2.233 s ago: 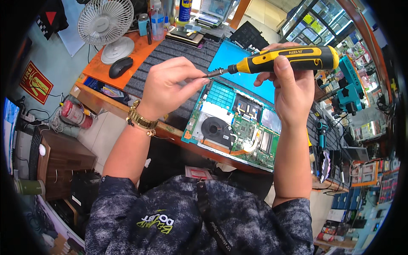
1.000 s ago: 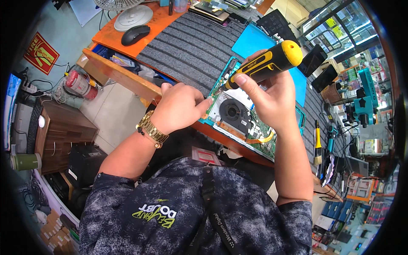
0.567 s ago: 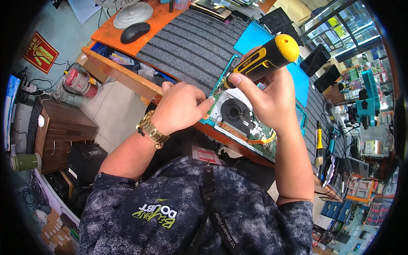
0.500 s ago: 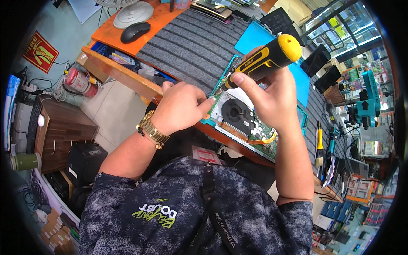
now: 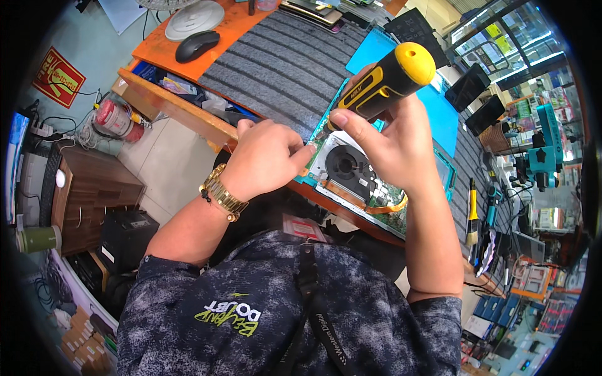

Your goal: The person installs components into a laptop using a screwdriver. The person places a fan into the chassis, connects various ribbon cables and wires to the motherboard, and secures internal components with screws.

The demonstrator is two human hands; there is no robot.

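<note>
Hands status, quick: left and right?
Left hand: part-curled at the edge of the opened laptop; can't tell if holding anything.
Right hand: closed around the yellow-and-black screwdriver.

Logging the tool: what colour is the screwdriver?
The screwdriver is black and yellow; best seen in the head view.

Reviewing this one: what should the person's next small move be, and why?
Probably press the screwdriver gently to check that its tip is seated. The right hand holds it tip-down at the green circuit board left of the black fan, with the left hand close beside; whether the tip is seated is too small to tell.
</note>
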